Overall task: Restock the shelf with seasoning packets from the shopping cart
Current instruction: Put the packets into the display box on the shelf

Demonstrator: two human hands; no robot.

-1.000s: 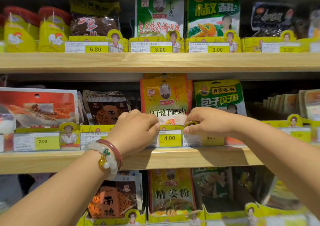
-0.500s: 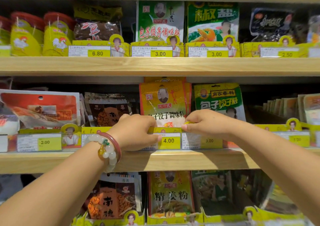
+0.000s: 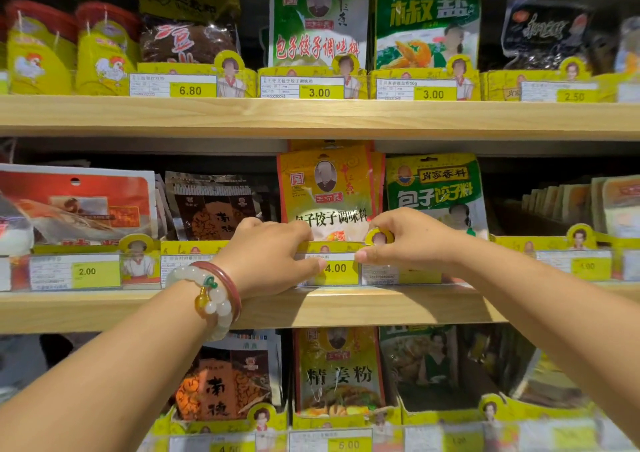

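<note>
A stack of yellow seasoning packets [image 3: 325, 192] stands upright on the middle shelf [image 3: 346, 308], behind a yellow price holder [image 3: 337, 271] marked 4.00. My left hand [image 3: 270, 254], with bracelets on the wrist, pinches the holder's left end: fingers curl over its top edge against the packets' bottom, and the thumb lies on the label. My right hand [image 3: 412, 240] pinches the holder's right end the same way, thumb in front. The shopping cart is out of view.
Green packets [image 3: 433, 185] stand right of the yellow stack and brown ones [image 3: 211, 205] to its left, beyond them a red bag [image 3: 76, 202]. The upper shelf [image 3: 311, 115] hangs close above the packet tops. More packets [image 3: 339, 372] fill the shelf below.
Both hands stay on the 4.00 holder and have shifted only slightly. The left thumb now lies further over the label. The view has shifted slightly.
</note>
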